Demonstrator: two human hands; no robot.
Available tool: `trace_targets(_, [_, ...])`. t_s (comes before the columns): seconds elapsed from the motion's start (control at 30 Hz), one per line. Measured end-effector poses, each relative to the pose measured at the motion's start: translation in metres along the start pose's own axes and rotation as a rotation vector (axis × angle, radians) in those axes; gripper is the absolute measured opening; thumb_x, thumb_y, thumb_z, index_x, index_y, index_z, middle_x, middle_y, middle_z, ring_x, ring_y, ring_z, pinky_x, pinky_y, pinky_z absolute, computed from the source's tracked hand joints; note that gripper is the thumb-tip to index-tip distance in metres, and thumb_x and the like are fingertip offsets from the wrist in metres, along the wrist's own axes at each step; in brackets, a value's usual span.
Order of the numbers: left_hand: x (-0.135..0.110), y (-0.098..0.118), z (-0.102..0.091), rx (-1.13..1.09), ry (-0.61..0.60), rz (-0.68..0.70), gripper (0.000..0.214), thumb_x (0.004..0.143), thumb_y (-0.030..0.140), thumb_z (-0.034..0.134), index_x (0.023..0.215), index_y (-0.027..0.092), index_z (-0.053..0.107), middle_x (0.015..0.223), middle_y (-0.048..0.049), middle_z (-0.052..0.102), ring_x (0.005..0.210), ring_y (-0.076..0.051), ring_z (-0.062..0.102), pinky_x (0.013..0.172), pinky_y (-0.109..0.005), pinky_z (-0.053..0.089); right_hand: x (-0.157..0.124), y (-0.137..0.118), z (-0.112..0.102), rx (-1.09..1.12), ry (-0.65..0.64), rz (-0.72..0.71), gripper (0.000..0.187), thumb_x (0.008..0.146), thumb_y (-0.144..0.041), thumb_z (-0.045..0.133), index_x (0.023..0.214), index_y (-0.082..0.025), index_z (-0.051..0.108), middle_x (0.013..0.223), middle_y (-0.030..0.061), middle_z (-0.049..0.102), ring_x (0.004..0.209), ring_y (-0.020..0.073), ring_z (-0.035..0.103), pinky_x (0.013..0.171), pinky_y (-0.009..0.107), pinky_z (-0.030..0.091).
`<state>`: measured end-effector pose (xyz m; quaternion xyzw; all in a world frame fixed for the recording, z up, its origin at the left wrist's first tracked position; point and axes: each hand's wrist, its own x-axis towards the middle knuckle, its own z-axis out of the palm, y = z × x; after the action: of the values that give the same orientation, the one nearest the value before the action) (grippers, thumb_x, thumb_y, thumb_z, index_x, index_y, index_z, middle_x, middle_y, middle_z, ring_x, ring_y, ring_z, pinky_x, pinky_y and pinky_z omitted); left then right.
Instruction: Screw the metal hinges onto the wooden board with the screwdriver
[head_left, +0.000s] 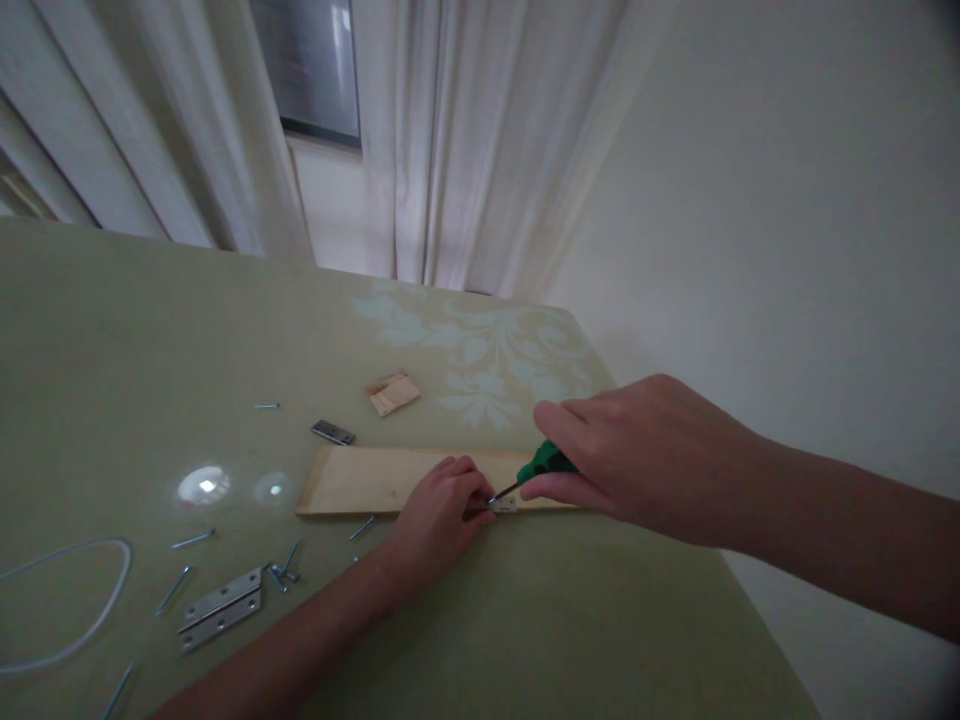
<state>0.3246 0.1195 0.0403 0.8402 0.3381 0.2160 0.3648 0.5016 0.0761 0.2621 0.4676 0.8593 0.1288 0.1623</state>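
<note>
A pale wooden board lies flat on the green table. My right hand is closed round a green-handled screwdriver, its tip pointing down at a small metal hinge on the board's near edge. My left hand rests on the board beside the tip, fingers pinched together at the hinge; what they grip is hidden.
A larger metal hinge and several loose screws lie at the near left. A dark small hinge and a small wood block sit behind the board. A white cable loops at far left. Curtains hang behind the table.
</note>
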Motion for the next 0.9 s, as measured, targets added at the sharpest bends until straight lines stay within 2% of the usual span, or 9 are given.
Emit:
trace_targets(0.13, [-0.0001, 0.0022, -0.0023, 0.004, -0.008, -0.017, 0.016, 0.084, 0.008, 0.082, 0.087, 0.019, 0.071, 0.097, -0.0039, 0.069, 0.098, -0.025, 0.064, 0.084, -0.034, 0.047, -0.0011, -0.0005, -0.0008, 0.088, 0.023, -0.059, 0.022, 0.099, -0.034, 0.072, 0.106, -0.021, 0.056, 0.090, 0.0026, 0.076, 0.065, 0.0206, 0.069, 0.053, 0.032, 0.014])
trace_targets(0.2, [-0.0001, 0.0018, -0.0023, 0.005, -0.011, -0.015, 0.016, 0.084, 0.008, 0.082, 0.088, 0.019, 0.071, 0.098, -0.0042, 0.070, 0.098, -0.025, 0.063, 0.084, -0.034, 0.047, -0.0014, -0.0006, -0.0009, 0.117, 0.010, -0.077, 0.018, 0.098, -0.027, 0.071, 0.106, -0.021, 0.056, 0.086, 0.0012, 0.075, 0.063, 0.0193, 0.068, 0.053, 0.032, 0.015])
trace_targets(0.33, [-0.0002, -0.0001, -0.0007, 0.009, -0.013, 0.004, 0.015, 0.085, 0.008, 0.081, 0.085, 0.019, 0.071, 0.097, -0.0043, 0.069, 0.097, -0.024, 0.063, 0.082, -0.033, 0.046, 0.0000, -0.0020, -0.0013, 0.016, 0.015, -0.006, 0.031, 0.099, -0.049, 0.071, 0.093, -0.021, 0.058, 0.073, 0.0025, 0.072, 0.059, 0.0221, 0.066, 0.054, 0.033, 0.011])
trace_targets(0.47, [0.0008, 0.0002, -0.0007, 0.008, -0.012, -0.001, 0.015, 0.085, 0.007, 0.080, 0.085, 0.019, 0.069, 0.097, -0.0038, 0.068, 0.096, -0.024, 0.063, 0.082, -0.033, 0.046, 0.0005, -0.0023, -0.0042, 0.139, 0.032, -0.070, 0.017, 0.098, -0.028, 0.070, 0.108, -0.020, 0.058, 0.097, 0.0048, 0.076, 0.071, 0.0199, 0.069, 0.055, 0.031, 0.018])
trace_targets(0.53, [0.0012, 0.0011, -0.0014, 0.012, -0.024, -0.011, 0.015, 0.085, 0.007, 0.080, 0.085, 0.018, 0.069, 0.096, -0.0038, 0.068, 0.096, -0.023, 0.063, 0.082, -0.032, 0.046, 0.0010, -0.0025, -0.0059, 0.154, 0.008, -0.063, 0.016, 0.098, -0.025, 0.071, 0.105, -0.020, 0.058, 0.090, 0.0028, 0.076, 0.067, 0.0184, 0.067, 0.054, 0.030, 0.017])
trace_targets(0.63, [0.0011, 0.0019, -0.0020, 0.019, -0.024, -0.009, 0.015, 0.086, 0.008, 0.079, 0.084, 0.019, 0.069, 0.095, -0.0037, 0.068, 0.096, -0.023, 0.062, 0.081, -0.032, 0.045, 0.0021, -0.0031, -0.0071, 0.021, 0.001, 0.010, 0.030, 0.099, -0.046, 0.072, 0.093, -0.020, 0.058, 0.075, 0.0027, 0.074, 0.060, 0.0211, 0.067, 0.054, 0.031, 0.012])
trace_targets(0.7, [0.0005, 0.0017, -0.0015, 0.017, -0.015, 0.001, 0.014, 0.087, 0.008, 0.078, 0.084, 0.019, 0.070, 0.095, -0.0034, 0.068, 0.095, -0.023, 0.062, 0.081, -0.032, 0.045, 0.0023, -0.0031, -0.0072, -0.023, 0.004, 0.013, 0.039, 0.100, -0.055, 0.069, 0.088, -0.020, 0.059, 0.076, 0.0045, 0.074, 0.063, 0.0233, 0.068, 0.055, 0.032, 0.011])
trace_targets(0.83, [0.0001, -0.0002, 0.0005, 0.002, -0.004, 0.004, 0.014, 0.086, 0.009, 0.079, 0.084, 0.019, 0.070, 0.095, -0.0031, 0.068, 0.094, -0.023, 0.062, 0.080, -0.032, 0.045, 0.0022, -0.0032, -0.0053, 0.120, 0.000, -0.046, 0.025, 0.100, -0.042, 0.072, 0.102, -0.020, 0.060, 0.093, 0.0043, 0.078, 0.072, 0.0221, 0.071, 0.055, 0.030, 0.016])
trace_targets(0.9, [0.0003, -0.0012, 0.0013, -0.002, -0.002, 0.004, 0.014, 0.086, 0.008, 0.080, 0.086, 0.019, 0.071, 0.095, -0.0028, 0.068, 0.094, -0.022, 0.062, 0.080, -0.032, 0.045, 0.0033, -0.0047, -0.0028, 0.139, -0.029, -0.019, 0.021, 0.102, -0.039, 0.069, 0.104, -0.020, 0.059, 0.087, 0.0032, 0.078, 0.069, 0.0216, 0.071, 0.055, 0.031, 0.016])
